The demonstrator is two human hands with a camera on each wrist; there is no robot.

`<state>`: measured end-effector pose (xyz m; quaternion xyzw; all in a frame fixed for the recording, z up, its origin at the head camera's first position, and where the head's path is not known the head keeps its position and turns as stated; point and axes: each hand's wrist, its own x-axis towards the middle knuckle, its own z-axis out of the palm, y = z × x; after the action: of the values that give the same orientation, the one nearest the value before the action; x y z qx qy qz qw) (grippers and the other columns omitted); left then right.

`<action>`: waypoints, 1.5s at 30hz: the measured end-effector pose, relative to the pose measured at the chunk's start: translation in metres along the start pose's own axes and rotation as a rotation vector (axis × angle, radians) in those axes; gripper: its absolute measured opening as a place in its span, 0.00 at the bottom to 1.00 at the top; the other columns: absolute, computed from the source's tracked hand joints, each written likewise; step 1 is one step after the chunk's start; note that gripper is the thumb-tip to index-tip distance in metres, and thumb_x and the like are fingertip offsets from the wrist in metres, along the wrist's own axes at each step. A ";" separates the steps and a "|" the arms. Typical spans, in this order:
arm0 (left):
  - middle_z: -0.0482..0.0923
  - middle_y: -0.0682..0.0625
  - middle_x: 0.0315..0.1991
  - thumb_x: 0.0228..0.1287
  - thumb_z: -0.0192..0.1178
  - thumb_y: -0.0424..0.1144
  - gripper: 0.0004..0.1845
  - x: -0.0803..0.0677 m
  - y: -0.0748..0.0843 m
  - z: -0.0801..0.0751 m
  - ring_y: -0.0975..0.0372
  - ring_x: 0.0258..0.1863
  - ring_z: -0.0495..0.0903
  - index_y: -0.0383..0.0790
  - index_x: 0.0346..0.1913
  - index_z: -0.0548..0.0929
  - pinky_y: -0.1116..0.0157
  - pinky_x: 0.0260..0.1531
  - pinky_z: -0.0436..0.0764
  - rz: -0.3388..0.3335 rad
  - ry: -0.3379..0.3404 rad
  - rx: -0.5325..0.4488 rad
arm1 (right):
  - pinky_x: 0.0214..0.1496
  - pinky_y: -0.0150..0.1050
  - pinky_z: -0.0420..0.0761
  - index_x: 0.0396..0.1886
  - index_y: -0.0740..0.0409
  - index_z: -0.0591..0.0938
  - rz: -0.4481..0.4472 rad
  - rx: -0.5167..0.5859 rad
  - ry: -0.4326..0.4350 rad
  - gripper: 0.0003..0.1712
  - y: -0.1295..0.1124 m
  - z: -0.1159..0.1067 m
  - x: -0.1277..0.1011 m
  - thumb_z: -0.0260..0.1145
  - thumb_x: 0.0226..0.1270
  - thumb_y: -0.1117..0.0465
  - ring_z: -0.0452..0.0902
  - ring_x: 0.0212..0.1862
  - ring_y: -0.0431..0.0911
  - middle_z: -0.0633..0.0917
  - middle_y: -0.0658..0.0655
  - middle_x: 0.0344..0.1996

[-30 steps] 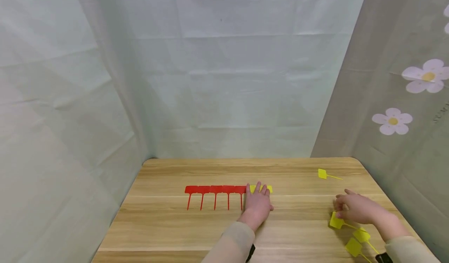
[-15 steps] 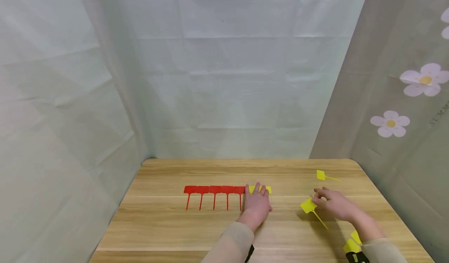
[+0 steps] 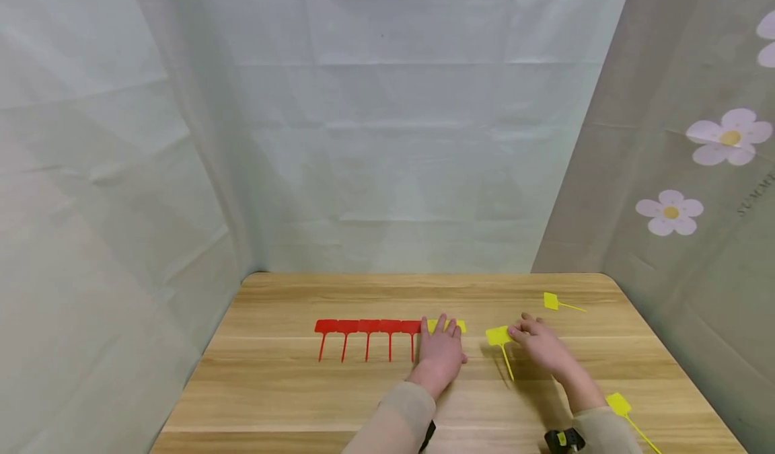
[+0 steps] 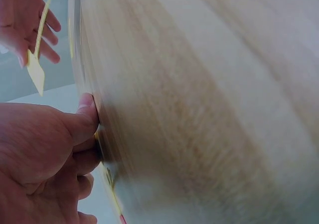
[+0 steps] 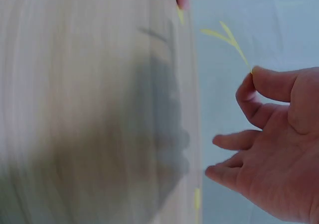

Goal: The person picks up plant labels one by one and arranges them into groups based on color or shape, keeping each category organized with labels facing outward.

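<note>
My right hand [image 3: 541, 346] pinches a yellow cable-tie tag [image 3: 498, 335] between thumb and index finger, at the right edge of its flat square head. The tag's thin tail slants down toward me, and a shadow lies on the wood below it. In the right wrist view the pinched tag [image 5: 233, 41] is held clear of the tabletop. My left hand [image 3: 440, 360] rests with fingers spread on yellow tags [image 3: 461, 325] at the right end of a row, covering most of them. Red cable-tie tags [image 3: 369, 327], several side by side with tails toward me, form the row's left part.
A loose yellow tag [image 3: 550, 300] lies at the back right of the wooden table [image 3: 272, 400]. Another one [image 3: 619, 403] lies at the front right, beside my right sleeve [image 3: 605, 430]. Pale cloth [image 3: 387, 171] hangs behind the table and along both sides.
My right hand has lifted a yellow tag from the front-right group and carried it left, toward the row. The left hand stays on the row's yellow end.
</note>
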<state>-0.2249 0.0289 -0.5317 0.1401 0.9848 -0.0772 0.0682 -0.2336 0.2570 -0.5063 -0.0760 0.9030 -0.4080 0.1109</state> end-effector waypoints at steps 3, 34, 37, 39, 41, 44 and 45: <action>0.64 0.62 0.81 0.76 0.58 0.64 0.36 0.001 0.000 0.000 0.61 0.84 0.54 0.57 0.82 0.71 0.45 0.80 0.57 -0.003 0.001 0.002 | 0.73 0.83 0.37 0.43 0.64 0.81 0.012 0.013 0.021 0.17 0.001 0.008 0.006 0.55 0.88 0.55 0.29 0.79 0.84 0.51 0.85 0.79; 0.65 0.61 0.81 0.76 0.59 0.63 0.36 0.001 -0.001 0.004 0.60 0.84 0.54 0.55 0.81 0.71 0.43 0.80 0.55 0.002 0.004 -0.039 | 0.75 0.80 0.42 0.44 0.72 0.86 -0.010 -0.209 0.139 0.20 -0.010 0.040 0.051 0.56 0.84 0.59 0.31 0.76 0.88 0.52 0.92 0.74; 0.65 0.61 0.81 0.76 0.59 0.63 0.36 0.002 -0.001 0.003 0.60 0.84 0.54 0.55 0.81 0.72 0.43 0.80 0.55 0.000 0.001 -0.041 | 0.76 0.80 0.43 0.47 0.75 0.86 -0.011 -0.264 0.151 0.22 -0.009 0.042 0.055 0.56 0.83 0.59 0.33 0.76 0.89 0.54 0.92 0.74; 0.64 0.61 0.81 0.76 0.59 0.63 0.36 0.002 -0.001 0.003 0.60 0.84 0.54 0.55 0.81 0.71 0.43 0.80 0.55 0.000 0.003 -0.040 | 0.76 0.79 0.44 0.48 0.77 0.86 -0.016 -0.294 0.163 0.22 -0.008 0.044 0.058 0.56 0.83 0.59 0.35 0.76 0.90 0.56 0.92 0.72; 0.65 0.61 0.81 0.76 0.59 0.63 0.36 0.001 -0.001 0.003 0.60 0.84 0.55 0.54 0.81 0.72 0.43 0.80 0.56 -0.001 0.008 -0.038 | 0.76 0.79 0.44 0.47 0.76 0.87 -0.009 -0.303 0.168 0.22 -0.007 0.046 0.060 0.57 0.82 0.59 0.35 0.76 0.89 0.56 0.93 0.72; 0.65 0.61 0.81 0.76 0.59 0.63 0.36 0.000 -0.002 0.002 0.60 0.84 0.55 0.55 0.81 0.72 0.43 0.80 0.56 0.001 0.011 -0.039 | 0.77 0.78 0.43 0.45 0.75 0.87 0.011 -0.310 0.169 0.22 -0.005 0.048 0.061 0.57 0.82 0.58 0.34 0.76 0.89 0.54 0.93 0.73; 0.65 0.61 0.81 0.76 0.59 0.63 0.36 0.000 -0.002 0.002 0.60 0.84 0.55 0.55 0.81 0.72 0.43 0.80 0.56 0.001 0.013 -0.039 | 0.77 0.78 0.43 0.44 0.75 0.86 0.017 -0.307 0.170 0.21 -0.005 0.049 0.061 0.57 0.82 0.58 0.33 0.76 0.88 0.54 0.93 0.73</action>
<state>-0.2248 0.0265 -0.5329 0.1396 0.9865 -0.0568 0.0645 -0.2797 0.2049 -0.5427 -0.0494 0.9615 -0.2693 0.0247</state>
